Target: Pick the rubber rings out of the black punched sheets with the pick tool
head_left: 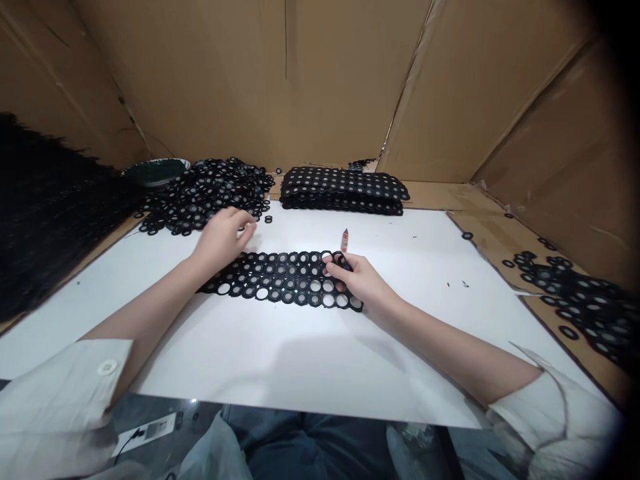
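Note:
A black strip of joined rings (283, 279) lies flat on the white sheet (310, 353) in front of me. My right hand (357, 280) rests on the strip's right end, fingers curled and pinching its top corner. My left hand (220, 237) reaches past the strip's left end to the edge of a loose heap of black rings (210, 190); its fingers are bent, and I cannot make out whether they hold a ring. A small reddish tool (345, 239) stands just behind my right hand.
A stack of finished ring strips (345, 190) lies at the back centre. More loose rings (580, 297) cover the cardboard on the right. A dark green dish (157, 170) sits back left, beside a black fuzzy mass (45, 207). Cardboard walls (320, 73) enclose the table.

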`<state>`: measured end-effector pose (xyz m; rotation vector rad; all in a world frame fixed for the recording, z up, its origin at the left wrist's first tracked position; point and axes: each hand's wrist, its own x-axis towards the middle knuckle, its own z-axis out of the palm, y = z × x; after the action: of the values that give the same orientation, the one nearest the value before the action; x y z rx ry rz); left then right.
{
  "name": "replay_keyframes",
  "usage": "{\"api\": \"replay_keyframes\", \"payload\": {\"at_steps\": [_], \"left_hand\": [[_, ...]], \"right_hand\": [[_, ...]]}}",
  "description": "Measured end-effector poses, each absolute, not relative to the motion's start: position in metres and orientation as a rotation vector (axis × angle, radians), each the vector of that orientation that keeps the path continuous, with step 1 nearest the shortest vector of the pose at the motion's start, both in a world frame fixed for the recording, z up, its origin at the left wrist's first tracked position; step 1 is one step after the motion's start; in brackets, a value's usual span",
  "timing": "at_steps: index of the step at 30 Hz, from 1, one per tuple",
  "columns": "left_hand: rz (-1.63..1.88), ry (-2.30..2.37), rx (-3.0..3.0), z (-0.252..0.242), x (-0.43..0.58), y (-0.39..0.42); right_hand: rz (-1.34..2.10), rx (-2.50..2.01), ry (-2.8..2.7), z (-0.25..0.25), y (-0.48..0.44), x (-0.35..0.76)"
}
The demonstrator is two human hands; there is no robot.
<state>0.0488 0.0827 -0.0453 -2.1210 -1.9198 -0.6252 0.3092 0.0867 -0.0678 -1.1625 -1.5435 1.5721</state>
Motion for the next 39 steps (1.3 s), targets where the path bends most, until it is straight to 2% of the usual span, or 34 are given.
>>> {"api": "replay_keyframes", "payload": {"at_steps": [4, 7, 11, 14, 18, 26, 30, 32, 39], "left_hand": [[-0.573, -1.810, -2.660, -0.042, 0.079, 0.070], [-0.483, -1.851, -2.805, -0.042, 0.087, 0.065], [-0.462, -1.951, -2.698, -0.039, 0.082, 0.064], [-0.428, -1.837, -2.633, -0.036, 0.079, 0.064], [-0.574, -1.712, -2.536, -0.034, 0.097, 0.055], [-0.759, -2.124, -2.708, -0.046, 0.138, 0.046], [-0.990, -2.393, -2.106, -0.037, 0.118, 0.053], [-0.968, -2.382, -2.015, -0.035, 0.118, 0.047], [-0.626, -2.189, -2.722, -0.047, 0.157, 0.010]], "right_hand": [[1.703, -1.119, -1.379, -0.065, 0.085, 0.307], [1.681, -1.104, -1.389, -0.066, 0.084, 0.307], [1.575, -1.102, -1.511, -0.068, 0.084, 0.307], [1.581, -1.077, -1.600, -0.072, 0.084, 0.308], [1.636, -0.994, -1.653, -0.074, 0.079, 0.305], [1.654, -0.899, -1.719, -0.070, 0.065, 0.297], [1.660, -1.046, -1.616, -0.076, 0.066, 0.294], [1.652, -1.022, -1.614, -0.079, 0.067, 0.293], [1.489, -0.845, -1.657, -0.080, 0.061, 0.290]]}}
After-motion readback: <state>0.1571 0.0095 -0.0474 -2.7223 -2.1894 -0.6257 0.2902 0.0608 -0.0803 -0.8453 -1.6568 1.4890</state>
